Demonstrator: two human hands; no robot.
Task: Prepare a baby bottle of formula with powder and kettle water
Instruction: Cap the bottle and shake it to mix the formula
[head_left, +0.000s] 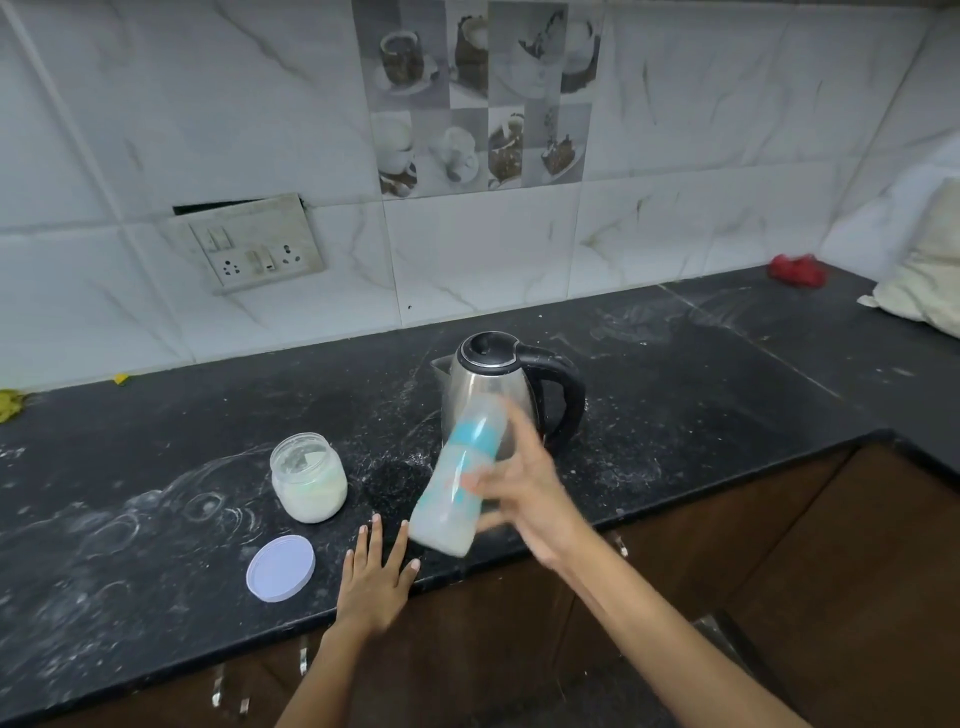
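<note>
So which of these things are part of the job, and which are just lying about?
Job: bottle in right hand, kettle, powder jar, jar lid.
Lying about: red cloth, white bag, yellow scraps, wall sockets.

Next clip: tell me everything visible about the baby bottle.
The baby bottle is translucent plastic with turquoise markings and a clear cap, motion-blurred. It is tilted, cap up toward the kettle, base low, held above the counter. The right hand grips its middle. Pale, milky contents sit at the bottom.
</note>
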